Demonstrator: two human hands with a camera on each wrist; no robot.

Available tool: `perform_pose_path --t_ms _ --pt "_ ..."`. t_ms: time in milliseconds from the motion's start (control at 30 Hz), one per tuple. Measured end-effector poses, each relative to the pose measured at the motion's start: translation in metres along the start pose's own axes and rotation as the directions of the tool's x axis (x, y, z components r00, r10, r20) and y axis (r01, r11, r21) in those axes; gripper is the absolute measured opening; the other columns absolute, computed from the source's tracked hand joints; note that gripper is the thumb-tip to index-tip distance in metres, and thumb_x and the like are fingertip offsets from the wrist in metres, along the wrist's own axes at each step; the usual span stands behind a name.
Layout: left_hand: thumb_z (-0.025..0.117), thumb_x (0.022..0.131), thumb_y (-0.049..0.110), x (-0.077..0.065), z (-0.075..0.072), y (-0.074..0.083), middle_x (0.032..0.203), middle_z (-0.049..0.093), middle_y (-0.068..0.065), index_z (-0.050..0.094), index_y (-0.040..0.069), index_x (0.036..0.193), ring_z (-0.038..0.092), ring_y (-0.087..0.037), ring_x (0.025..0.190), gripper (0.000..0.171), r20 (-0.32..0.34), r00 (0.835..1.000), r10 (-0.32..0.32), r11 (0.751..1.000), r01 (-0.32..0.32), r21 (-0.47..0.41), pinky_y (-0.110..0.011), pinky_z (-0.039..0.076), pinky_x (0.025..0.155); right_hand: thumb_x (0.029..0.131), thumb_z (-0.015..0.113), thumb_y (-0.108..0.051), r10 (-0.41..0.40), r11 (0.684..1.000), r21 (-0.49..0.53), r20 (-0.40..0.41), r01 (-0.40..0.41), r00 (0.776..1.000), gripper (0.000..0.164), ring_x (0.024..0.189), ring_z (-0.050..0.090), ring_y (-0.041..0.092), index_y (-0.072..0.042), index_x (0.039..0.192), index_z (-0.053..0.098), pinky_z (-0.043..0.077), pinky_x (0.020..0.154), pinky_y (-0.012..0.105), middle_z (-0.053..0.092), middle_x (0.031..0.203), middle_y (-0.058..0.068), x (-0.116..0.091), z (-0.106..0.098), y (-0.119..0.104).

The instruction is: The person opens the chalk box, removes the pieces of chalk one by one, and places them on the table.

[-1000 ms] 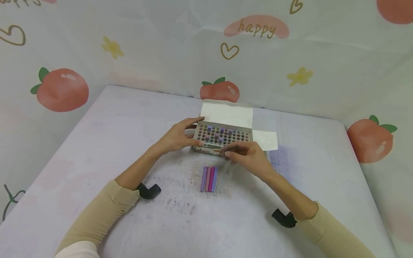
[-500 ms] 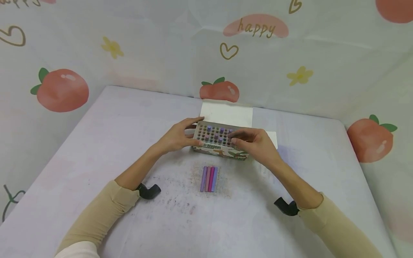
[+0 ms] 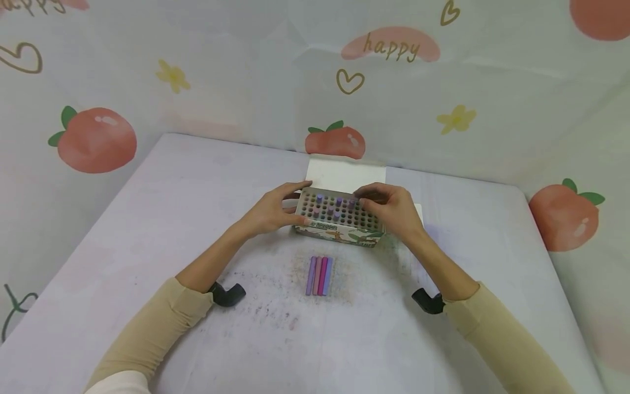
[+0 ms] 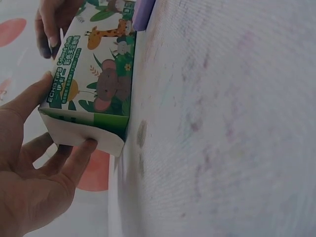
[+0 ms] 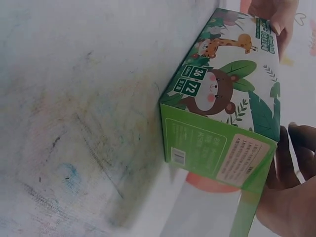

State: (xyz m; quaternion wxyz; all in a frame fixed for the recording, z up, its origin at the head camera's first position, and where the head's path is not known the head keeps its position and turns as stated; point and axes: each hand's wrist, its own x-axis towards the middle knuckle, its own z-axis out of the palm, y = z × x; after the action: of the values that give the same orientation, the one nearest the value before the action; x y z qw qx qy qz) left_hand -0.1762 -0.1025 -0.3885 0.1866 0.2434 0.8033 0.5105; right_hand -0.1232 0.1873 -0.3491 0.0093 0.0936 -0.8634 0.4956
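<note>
A chalk box (image 3: 339, 236) with cartoon animals on its side stands at the back of the table, its lid folded back. Its holed top holds several purple and pink chalk sticks (image 3: 337, 215) upright, their ends poking out. My left hand (image 3: 268, 212) grips the box's left end, thumb at the front corner and index finger at the back one. Over the right part of the holes is my right hand (image 3: 391, 208), thumb and fingertips close together beside a purple chalk stick (image 3: 351, 203). Whether they pinch anything is hidden, also in the right wrist view.
Several chalk sticks (image 3: 319, 276), violet, pink, magenta and blue, lie side by side on the table in front of the box. The white lid (image 3: 346, 174) lies back toward the patterned wall cloth. Chalk smudges mark the tabletop (image 3: 266, 328).
My right hand has moved from the box's front edge up and back over the right side of the holes. My left hand keeps its hold. The loose chalk sticks have not moved.
</note>
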Motion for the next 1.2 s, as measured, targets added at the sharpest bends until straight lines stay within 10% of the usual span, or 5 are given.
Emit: perform_pose_path --t_ms 467,1200 --pt "0.084 0.082 0.026 0.002 0.000 -0.002 0.156 0.034 -0.004 0.036 0.026 0.155 0.035 -0.028 0.142 0.087 -0.001 1.000 0.003 1.000 -0.003 0.000 -0.038 0.045 0.110 0.095 0.066 -0.009 0.042 0.971 -0.234 -0.002 -0.042 0.999 0.017 0.095 0.071 0.026 -0.008 0.111 0.074 0.059 0.078 0.041 0.073 0.105 0.009 0.010 0.009 -0.002" --pt "0.084 0.083 0.026 0.000 0.001 0.000 0.157 0.032 -0.003 0.036 0.028 0.155 0.034 -0.027 0.143 0.087 0.000 1.000 -0.001 1.000 0.001 -0.008 -0.038 0.045 0.111 0.087 0.077 -0.012 0.131 0.922 -0.373 0.057 -0.101 0.990 0.027 0.084 0.068 0.022 -0.008 0.114 0.077 0.051 0.064 0.031 0.075 0.104 0.011 0.016 0.014 -0.005"
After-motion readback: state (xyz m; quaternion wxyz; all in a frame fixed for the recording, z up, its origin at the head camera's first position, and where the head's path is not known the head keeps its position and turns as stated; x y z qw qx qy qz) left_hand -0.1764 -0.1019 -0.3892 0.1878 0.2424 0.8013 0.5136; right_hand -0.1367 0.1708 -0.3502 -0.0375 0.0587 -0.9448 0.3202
